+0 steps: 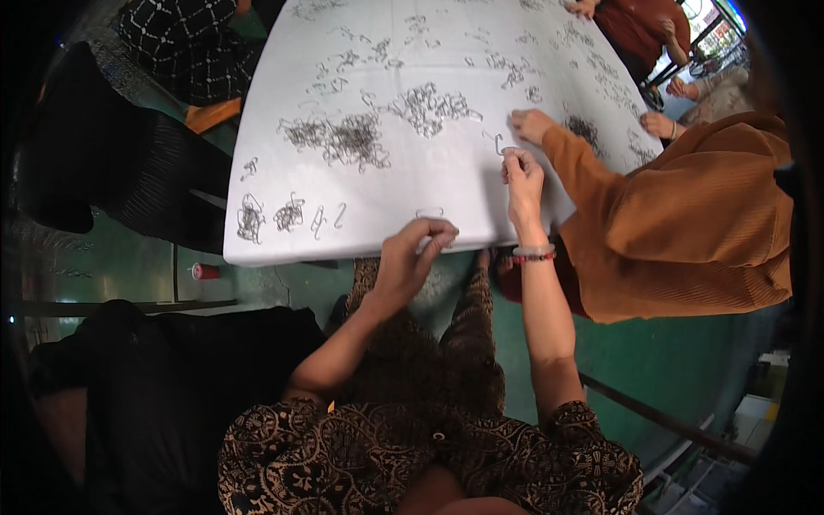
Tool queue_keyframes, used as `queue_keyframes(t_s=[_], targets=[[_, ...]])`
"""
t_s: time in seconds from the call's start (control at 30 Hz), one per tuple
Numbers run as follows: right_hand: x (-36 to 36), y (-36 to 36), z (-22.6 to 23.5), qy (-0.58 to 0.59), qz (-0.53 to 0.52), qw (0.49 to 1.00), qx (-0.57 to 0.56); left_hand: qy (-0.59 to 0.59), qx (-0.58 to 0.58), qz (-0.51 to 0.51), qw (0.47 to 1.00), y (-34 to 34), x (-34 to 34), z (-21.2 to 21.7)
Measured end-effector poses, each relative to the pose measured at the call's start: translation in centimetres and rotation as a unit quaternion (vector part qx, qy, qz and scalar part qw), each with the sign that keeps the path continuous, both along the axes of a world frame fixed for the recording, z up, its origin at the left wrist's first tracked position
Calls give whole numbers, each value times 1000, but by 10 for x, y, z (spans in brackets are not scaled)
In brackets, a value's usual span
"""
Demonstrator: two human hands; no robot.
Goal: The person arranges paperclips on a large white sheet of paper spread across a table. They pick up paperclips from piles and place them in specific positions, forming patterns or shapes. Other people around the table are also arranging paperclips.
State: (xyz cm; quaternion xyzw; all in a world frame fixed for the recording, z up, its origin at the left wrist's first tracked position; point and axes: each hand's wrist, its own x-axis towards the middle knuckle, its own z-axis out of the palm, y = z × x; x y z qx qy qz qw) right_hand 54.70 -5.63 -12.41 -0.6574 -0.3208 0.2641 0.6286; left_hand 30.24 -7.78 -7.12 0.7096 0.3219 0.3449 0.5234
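My right hand (525, 182), wearing bracelets at the wrist, pinches a thin bent wire hook (499, 144) above the white table. My left hand (410, 257) is at the table's near edge, thumb and fingers curled together; whatever is between the tips is too small to make out. Just beyond it lies a single wire hook (429, 212). Farther off, a tangled dark heap of hooks (352, 139) sits beside a looser, shinier heap (427, 109). Near the left corner are two small clusters, one bundled (250, 219) and one looser (289, 212), with a few separate hooks (340, 215).
A co-worker in a brown corduroy top (687, 223) sits close on my right, one hand (534, 125) reaching beside mine. Other people's hands line the far right edge. A person in black (172, 386) is on my left. A red cup (204, 271) stands below the tabletop.
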Motion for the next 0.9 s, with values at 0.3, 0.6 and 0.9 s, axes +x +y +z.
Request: queue_keyframes(t_s=[0.3, 0.6, 0.9], targets=[[-119, -105, 42, 73, 14, 996, 52, -42, -66, -61, 995, -2, 15, -4], [-133, -104, 47, -20, -29, 996, 87, -65, 15, -19, 998, 0, 1, 2], [-125, -103, 58, -50, -47, 992, 109, 299, 223, 107, 922, 178, -8, -98]])
